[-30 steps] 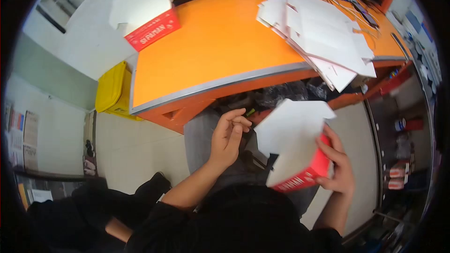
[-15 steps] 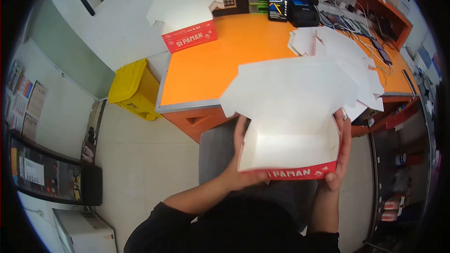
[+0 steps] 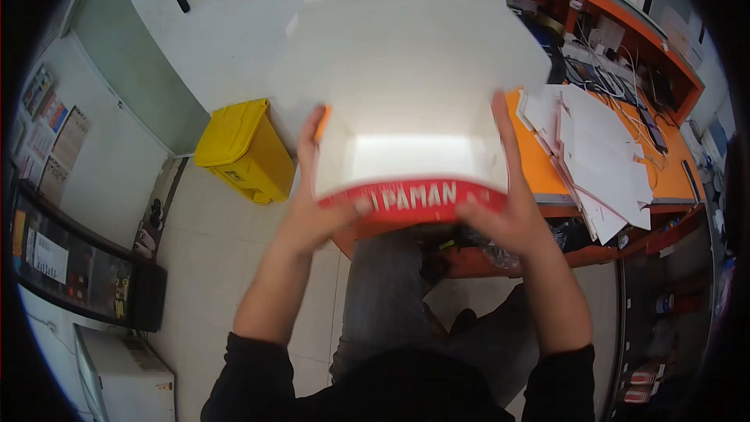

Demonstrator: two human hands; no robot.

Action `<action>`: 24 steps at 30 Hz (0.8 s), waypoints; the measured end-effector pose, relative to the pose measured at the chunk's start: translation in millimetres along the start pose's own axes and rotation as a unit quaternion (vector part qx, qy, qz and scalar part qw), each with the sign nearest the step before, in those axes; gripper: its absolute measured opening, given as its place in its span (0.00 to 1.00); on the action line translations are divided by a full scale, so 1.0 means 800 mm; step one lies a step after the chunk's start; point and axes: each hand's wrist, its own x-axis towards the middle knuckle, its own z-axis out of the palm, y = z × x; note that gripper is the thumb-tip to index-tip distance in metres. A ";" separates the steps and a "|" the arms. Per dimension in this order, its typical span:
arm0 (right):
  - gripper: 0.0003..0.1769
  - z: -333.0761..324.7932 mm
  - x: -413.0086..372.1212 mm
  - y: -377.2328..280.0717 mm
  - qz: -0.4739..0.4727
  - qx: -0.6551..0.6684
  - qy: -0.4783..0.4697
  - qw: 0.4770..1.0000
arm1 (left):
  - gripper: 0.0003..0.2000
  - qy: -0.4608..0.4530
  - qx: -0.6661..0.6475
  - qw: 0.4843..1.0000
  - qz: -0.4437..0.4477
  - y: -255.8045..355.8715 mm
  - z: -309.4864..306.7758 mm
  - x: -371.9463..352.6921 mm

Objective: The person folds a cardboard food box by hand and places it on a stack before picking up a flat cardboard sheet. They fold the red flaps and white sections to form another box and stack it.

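Note:
A red and white paper food box (image 3: pixel 410 158) is held up in front of me, its white lid standing open at the back and its inside bare. "PAMAN" is readable on the red front panel. My left hand (image 3: pixel 316 203) grips the left side, with the thumb on the front panel and fingers along the wall. On the opposite side my right hand (image 3: pixel 512 203) grips it the same way. The box and my hands are slightly blurred. Most of the orange desk behind is hidden by the box.
Flat white box blanks (image 3: pixel 598 156) lie stacked on the right of the orange desk (image 3: pixel 541 176), partly over its front edge. Cables (image 3: pixel 601 70) and electronics sit behind them. A yellow bin (image 3: pixel 246 148) stands on the floor at left. My legs are under the desk's front.
Both hands have lifted the box up and to the left, over the desk. It now covers the place where another assembled box stood at the desk's far left.

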 end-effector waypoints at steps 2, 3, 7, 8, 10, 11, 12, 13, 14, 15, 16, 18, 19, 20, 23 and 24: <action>0.64 0.016 0.051 0.008 -0.003 0.095 0.041 0.995 | 0.60 0.018 0.004 1.000 0.010 0.009 -0.023 0.042; 0.62 0.020 0.077 0.019 -0.003 0.152 0.056 0.987 | 0.57 0.030 0.005 0.999 0.011 0.011 -0.034 0.065; 0.52 0.023 0.183 0.121 0.028 0.122 0.090 0.988 | 0.35 0.064 0.076 0.991 0.086 -0.010 -0.086 0.159; 0.51 0.023 0.206 0.137 0.062 0.138 0.087 0.985 | 0.32 0.073 0.070 0.993 0.067 -0.018 -0.093 0.175; 0.48 0.033 0.228 0.157 0.063 0.100 0.101 0.988 | 0.27 0.092 0.058 0.993 0.036 -0.033 -0.106 0.204; 0.47 0.043 0.236 0.166 0.034 0.047 0.118 0.991 | 0.26 0.112 0.075 0.990 0.053 -0.048 -0.117 0.214; 0.45 0.052 0.245 0.168 0.005 -0.007 0.134 0.991 | 0.25 0.132 0.091 0.984 0.071 -0.057 -0.122 0.219; 0.44 0.060 0.252 0.170 0.002 0.034 0.141 0.989 | 0.24 0.153 0.107 0.978 0.089 -0.064 -0.128 0.224; 0.43 0.068 0.255 0.175 0.002 0.075 0.149 0.986 | 0.22 0.215 0.161 0.961 0.070 -0.078 -0.130 0.223; 0.42 0.072 0.256 0.183 0.004 0.115 0.156 0.981 | 0.22 0.232 0.165 0.956 0.067 -0.083 -0.126 0.222; 0.41 0.074 0.256 0.196 0.000 0.114 0.151 0.982 | 0.21 0.251 0.168 0.951 0.064 -0.088 -0.124 0.219; 0.39 0.077 0.255 0.212 -0.007 0.112 0.142 0.983 | 0.21 0.256 0.193 0.945 0.057 -0.099 -0.130 0.217; 0.38 0.076 0.251 0.213 0.000 0.076 0.141 0.987 | 0.21 0.242 0.215 0.945 0.053 -0.104 -0.139 0.215; 0.37 0.072 0.248 0.213 0.006 0.039 0.139 0.990 | 0.21 0.227 0.236 0.944 0.051 -0.108 -0.145 0.213; 0.34 0.066 0.246 0.214 -0.005 -0.022 0.152 0.988 | 0.21 0.215 0.213 0.950 0.073 -0.114 -0.144 0.214; 0.33 0.063 0.244 0.215 -0.010 -0.035 0.160 0.986 | 0.20 0.206 0.210 0.952 0.079 -0.116 -0.142 0.215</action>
